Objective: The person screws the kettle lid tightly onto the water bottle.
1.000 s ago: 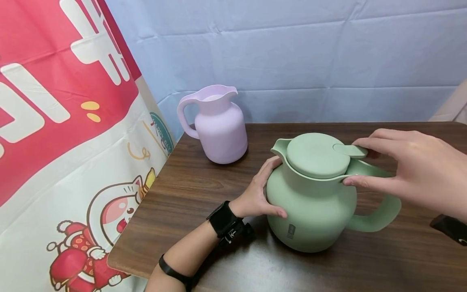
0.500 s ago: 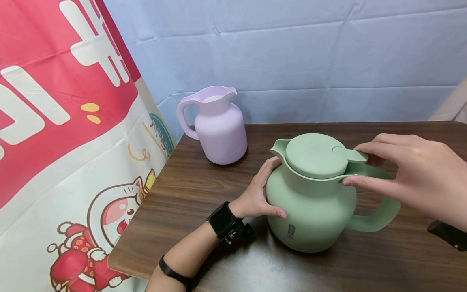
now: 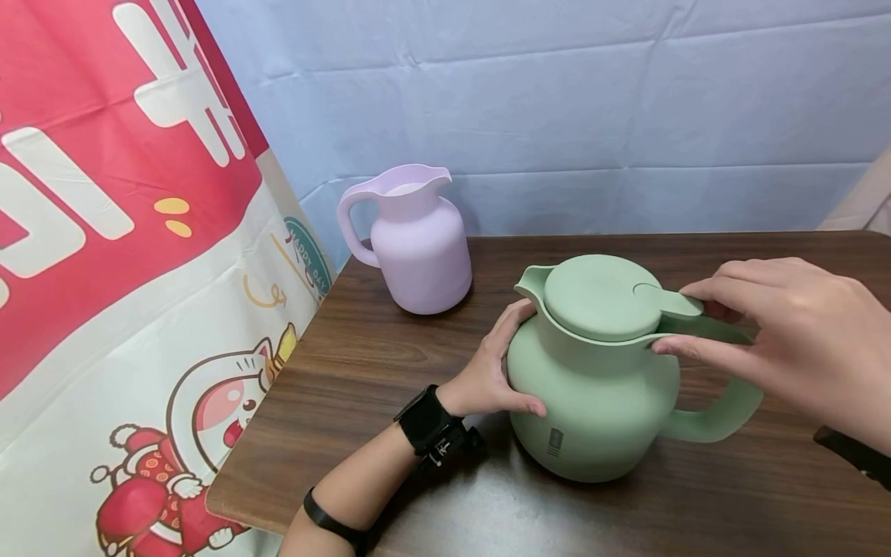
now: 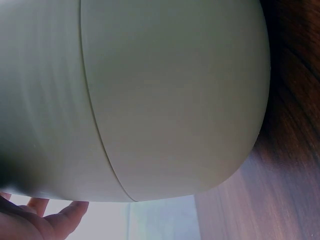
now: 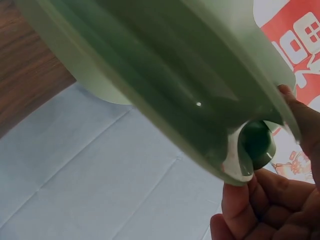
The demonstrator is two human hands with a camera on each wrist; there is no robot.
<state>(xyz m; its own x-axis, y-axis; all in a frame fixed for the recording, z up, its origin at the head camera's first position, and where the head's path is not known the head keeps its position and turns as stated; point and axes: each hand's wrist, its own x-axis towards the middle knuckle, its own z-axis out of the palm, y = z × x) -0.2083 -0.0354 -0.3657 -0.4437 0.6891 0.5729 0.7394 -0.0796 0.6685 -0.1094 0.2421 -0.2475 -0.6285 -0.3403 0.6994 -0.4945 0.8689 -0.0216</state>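
A pale green thermos jug (image 3: 592,394) stands upright on the table, its spout toward the left and its handle (image 3: 724,418) toward the right. My left hand (image 3: 490,371) holds the left side of its body, thumb in front and fingers spread around the side. On top sits a round green lid (image 3: 602,298) with a tab (image 3: 681,304) pointing right. My right hand (image 3: 786,317) grips at that tab, its thumb against the rim by the handle's top. In the right wrist view, curled fingers (image 5: 237,207) touch the green edge; the lid's underside is hidden.
A lilac jug (image 3: 425,251) without a visible lid stands further back on the left of the brown wooden table (image 3: 348,371). A light blue cloth (image 3: 557,116) hangs behind. To the left hangs a red and white printed cloth (image 3: 139,325).
The lid's tab has swung slightly toward me, and my right hand has moved a little with it. The left hand and both jugs have stayed practically in place.
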